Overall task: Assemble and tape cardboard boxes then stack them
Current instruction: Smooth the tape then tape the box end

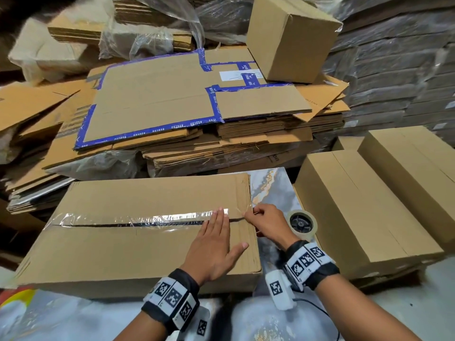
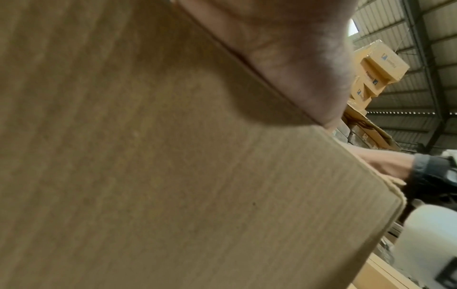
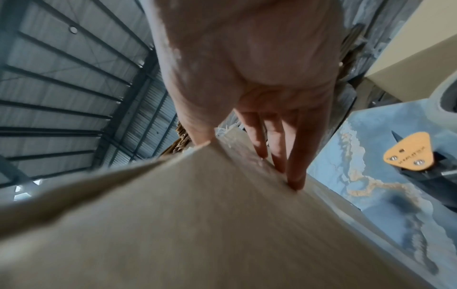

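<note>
The head view alone takes in the whole cardboard box (image 1: 138, 232), lying flat on a marbled blue-grey surface (image 1: 270, 185) with a strip of clear tape (image 1: 138, 219) running along its centre seam from the left end nearly to the right edge. The left hand (image 1: 214, 244) lies flat on the box's right part, fingers straight and together, their tips pressing the end of the tape, thumb spread toward the right edge. The right hand (image 1: 267, 223) sits at the box's right edge, just beside the left fingertips, with thumb and forefinger pinched on the tape where it folds over that edge. The right wrist view shows what the head view hides: the other fingers (image 3: 296, 156) run straight down the box's end face, and a tape dispenser with an orange blade plate (image 3: 409, 151) stands just to the right on the surface. The left wrist view is mostly blurred cardboard (image 2: 148, 166) under the palm (image 2: 284, 48), with the right hand (image 2: 385, 164) beyond the box corner. The dispenser's tape roll (image 1: 301, 223) sits between the right wrist and a row of assembled boxes (image 1: 357, 207) close on the right, leaving a narrow strip of bare surface. Stacks of flattened cardboard (image 1: 172, 114) crowd the far side, one upright small box (image 1: 290, 38) atop them.
</note>
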`<state>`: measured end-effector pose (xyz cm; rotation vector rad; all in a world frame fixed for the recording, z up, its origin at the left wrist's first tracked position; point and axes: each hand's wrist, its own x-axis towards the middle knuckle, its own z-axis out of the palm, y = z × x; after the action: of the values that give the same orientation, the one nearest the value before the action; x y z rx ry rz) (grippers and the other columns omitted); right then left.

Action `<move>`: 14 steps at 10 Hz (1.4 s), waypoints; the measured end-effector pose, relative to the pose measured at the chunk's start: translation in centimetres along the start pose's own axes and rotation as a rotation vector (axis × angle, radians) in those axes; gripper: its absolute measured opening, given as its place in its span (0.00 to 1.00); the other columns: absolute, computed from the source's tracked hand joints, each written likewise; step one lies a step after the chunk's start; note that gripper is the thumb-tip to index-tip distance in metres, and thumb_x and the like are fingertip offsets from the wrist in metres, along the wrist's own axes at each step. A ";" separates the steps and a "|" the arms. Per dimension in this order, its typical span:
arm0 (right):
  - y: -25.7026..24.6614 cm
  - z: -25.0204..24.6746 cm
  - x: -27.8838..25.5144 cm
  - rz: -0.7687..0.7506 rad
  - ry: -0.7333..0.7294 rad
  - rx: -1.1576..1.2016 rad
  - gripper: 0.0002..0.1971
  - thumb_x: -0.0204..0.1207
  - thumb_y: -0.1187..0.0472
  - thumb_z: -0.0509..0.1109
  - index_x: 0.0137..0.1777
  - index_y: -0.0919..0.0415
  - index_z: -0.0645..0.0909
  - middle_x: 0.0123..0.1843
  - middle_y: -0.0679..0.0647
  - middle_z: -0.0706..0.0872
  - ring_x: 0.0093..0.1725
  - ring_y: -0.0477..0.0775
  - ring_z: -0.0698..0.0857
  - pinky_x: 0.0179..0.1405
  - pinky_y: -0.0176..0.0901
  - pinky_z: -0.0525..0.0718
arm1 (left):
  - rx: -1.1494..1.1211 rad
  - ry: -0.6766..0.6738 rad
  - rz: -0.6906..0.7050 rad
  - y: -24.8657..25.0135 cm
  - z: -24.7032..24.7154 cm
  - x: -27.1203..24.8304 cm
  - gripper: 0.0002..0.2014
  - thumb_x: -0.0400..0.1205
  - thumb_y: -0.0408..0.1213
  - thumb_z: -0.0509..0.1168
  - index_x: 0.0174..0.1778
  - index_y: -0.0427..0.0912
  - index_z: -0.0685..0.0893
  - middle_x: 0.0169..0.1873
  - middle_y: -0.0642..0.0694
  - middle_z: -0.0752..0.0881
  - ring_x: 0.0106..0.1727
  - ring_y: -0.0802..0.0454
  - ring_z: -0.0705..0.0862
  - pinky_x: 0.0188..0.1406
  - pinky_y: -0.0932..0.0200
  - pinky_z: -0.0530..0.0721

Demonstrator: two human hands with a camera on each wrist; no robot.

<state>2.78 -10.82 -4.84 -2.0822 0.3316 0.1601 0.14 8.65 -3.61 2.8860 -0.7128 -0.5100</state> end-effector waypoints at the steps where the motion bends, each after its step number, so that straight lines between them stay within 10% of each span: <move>1: -0.4 -1.3 0.3 -0.008 -0.125 0.049 0.18 0.72 0.49 0.79 0.35 0.65 0.84 0.29 0.56 0.85 0.30 0.51 0.84 0.33 0.48 0.88 | 0.011 0.005 0.009 0.2 0.2 -0.4 0.46 0.85 0.70 0.35 0.88 0.39 0.36 0.86 0.43 0.30 0.87 0.50 0.28 0.88 0.50 0.34; 2: -1.1 -1.8 1.0 0.001 -0.144 0.049 0.20 0.75 0.47 0.78 0.34 0.65 0.85 0.27 0.54 0.80 0.24 0.47 0.79 0.24 0.36 0.77 | 0.004 0.010 0.016 0.2 -0.1 -0.3 0.46 0.85 0.70 0.36 0.88 0.38 0.36 0.87 0.42 0.32 0.87 0.50 0.29 0.88 0.49 0.36; 4: -0.2 0.2 1.4 -0.147 0.031 -0.279 0.29 0.84 0.42 0.66 0.26 0.61 0.75 0.24 0.53 0.77 0.29 0.58 0.80 0.30 0.49 0.72 | -0.004 0.012 0.020 0.0 -0.2 -0.1 0.46 0.85 0.71 0.36 0.89 0.38 0.37 0.87 0.42 0.32 0.87 0.51 0.30 0.88 0.50 0.35; 5: 1.0 -0.2 1.5 -0.091 -0.017 -0.104 0.35 0.80 0.32 0.56 0.31 0.64 0.80 0.30 0.56 0.85 0.36 0.61 0.85 0.42 0.56 0.85 | -0.013 0.050 -0.008 0.0 0.0 0.2 0.47 0.85 0.72 0.37 0.89 0.38 0.37 0.87 0.41 0.34 0.88 0.49 0.31 0.88 0.49 0.37; 6: 1.0 0.0 1.0 -0.021 -0.089 0.169 0.39 0.79 0.25 0.49 0.50 0.58 0.89 0.48 0.49 0.92 0.51 0.52 0.89 0.63 0.61 0.85 | -0.015 0.074 0.012 0.2 -0.4 0.4 0.48 0.85 0.72 0.39 0.89 0.37 0.36 0.88 0.40 0.34 0.88 0.48 0.31 0.89 0.48 0.38; 7: -0.2 1.2 -0.9 0.075 -0.201 0.465 0.43 0.78 0.20 0.46 0.85 0.46 0.69 0.84 0.43 0.69 0.84 0.47 0.67 0.86 0.56 0.64 | 0.018 0.039 0.121 0.9 -0.9 0.6 0.45 0.86 0.69 0.39 0.89 0.40 0.36 0.87 0.44 0.32 0.87 0.52 0.28 0.88 0.50 0.35; 8: -1.0 1.9 -2.5 0.090 -0.199 0.587 0.38 0.87 0.33 0.38 0.90 0.54 0.47 0.83 0.36 0.50 0.84 0.37 0.49 0.86 0.42 0.48 | 0.036 -0.006 0.166 1.8 -1.1 1.2 0.46 0.83 0.71 0.34 0.89 0.40 0.36 0.87 0.44 0.31 0.86 0.52 0.27 0.88 0.49 0.35; 12: 0.8 2.4 -1.6 -0.031 -0.215 0.564 0.31 0.92 0.41 0.43 0.88 0.56 0.55 0.83 0.48 0.64 0.79 0.38 0.62 0.49 0.05 0.62 | 0.000 -0.009 0.185 1.5 -0.7 1.6 0.51 0.75 0.77 0.22 0.88 0.44 0.34 0.86 0.47 0.28 0.85 0.58 0.25 0.88 0.51 0.34; 13: 1.4 2.5 -0.8 -0.035 -0.184 0.611 0.39 0.86 0.32 0.43 0.89 0.57 0.55 0.84 0.44 0.63 0.80 0.38 0.62 0.70 0.15 0.62 | -0.005 -0.001 0.191 1.5 -0.5 1.6 0.50 0.76 0.75 0.20 0.88 0.44 0.35 0.86 0.49 0.29 0.85 0.60 0.25 0.87 0.54 0.32; 14: 1.3 1.7 -0.4 0.052 -0.238 0.743 0.47 0.79 0.23 0.41 0.90 0.55 0.56 0.88 0.47 0.63 0.85 0.44 0.63 0.88 0.46 0.57 | 0.021 0.015 0.196 1.5 -0.7 1.5 0.43 0.81 0.67 0.23 0.89 0.44 0.37 0.87 0.48 0.32 0.84 0.61 0.24 0.84 0.60 0.28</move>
<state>2.08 -9.94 -6.68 -1.3051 0.2485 0.2672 0.97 6.66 -3.11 2.7941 -0.9911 -0.4572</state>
